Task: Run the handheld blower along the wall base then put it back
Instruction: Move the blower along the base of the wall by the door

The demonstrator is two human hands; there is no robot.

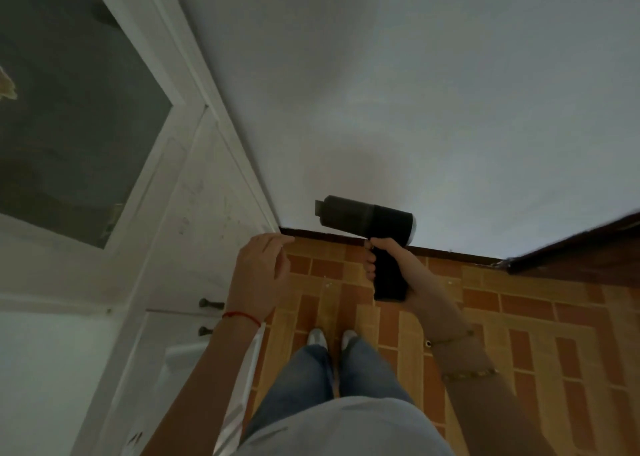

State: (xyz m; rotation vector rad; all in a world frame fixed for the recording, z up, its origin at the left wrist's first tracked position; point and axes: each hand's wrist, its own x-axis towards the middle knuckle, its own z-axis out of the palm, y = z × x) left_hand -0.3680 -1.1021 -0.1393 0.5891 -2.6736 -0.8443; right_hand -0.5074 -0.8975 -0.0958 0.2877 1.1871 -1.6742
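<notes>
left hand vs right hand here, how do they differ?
The right hand grips the black blower by its handle, fingers curled round it; the left hand holds nothing, fingers relaxed. The left wrist wears a red string; the right wrist wears a thin gold-coloured bracelet. Both are raised in front of the white wall.

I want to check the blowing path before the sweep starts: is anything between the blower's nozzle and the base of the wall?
Nothing visible is. The right hand grips the blower by its handle, nozzle pointing left toward the corner by the white cabinet. The dark skirting and the tiled floor below it show bare. The left hand hovers open, beside the nozzle's line.
</notes>
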